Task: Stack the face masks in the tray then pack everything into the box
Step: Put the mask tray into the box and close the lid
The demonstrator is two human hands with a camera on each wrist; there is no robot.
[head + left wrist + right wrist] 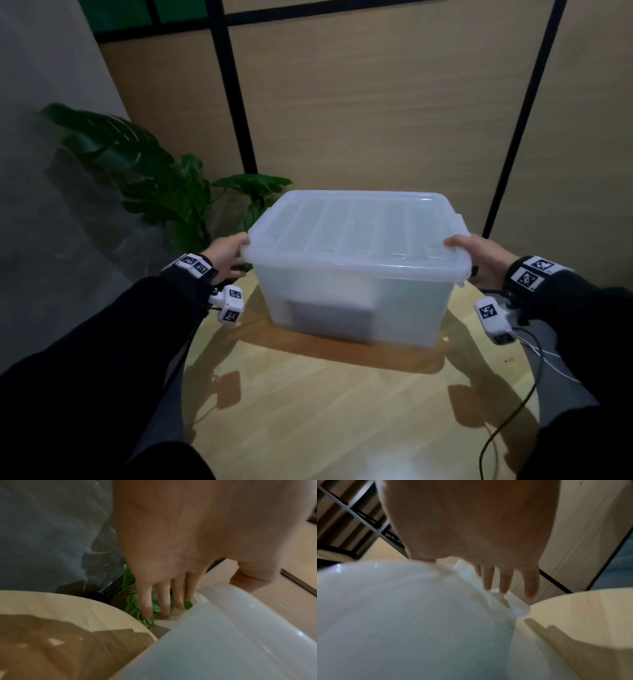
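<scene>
Resting on a round, glossy wood-grain table (308,411): translucent plastic box (356,308), rectangular with rounded corners, frosted and smooth. Fitted on top, a ribbed lid (352,233) of the same milky plastic, with a side latch (489,599) seen in the right wrist view. Visible only dimly through the near wall, a pale, blocky mass low inside; cannot be told whether tray or face masks.

Left hand (224,255) at the lid's left edge: thumb laid on top, fingers (145,601) extended downward beside the box's end wall, not clearly curled round anything. Right hand (479,255) at the lid's right edge: thumb on top, fingers (488,580) straight, tips touching the latch. Both views blurred; firmness of hold cannot be judged.

Standing behind the box to the left, a broad-leaved green plant (154,171). Beyond, tan panels framed by black bars (229,85). Trailing off the table's right side, a dark cable (513,411). Strapped to both dark sleeves, marker-printed wrist units.
</scene>
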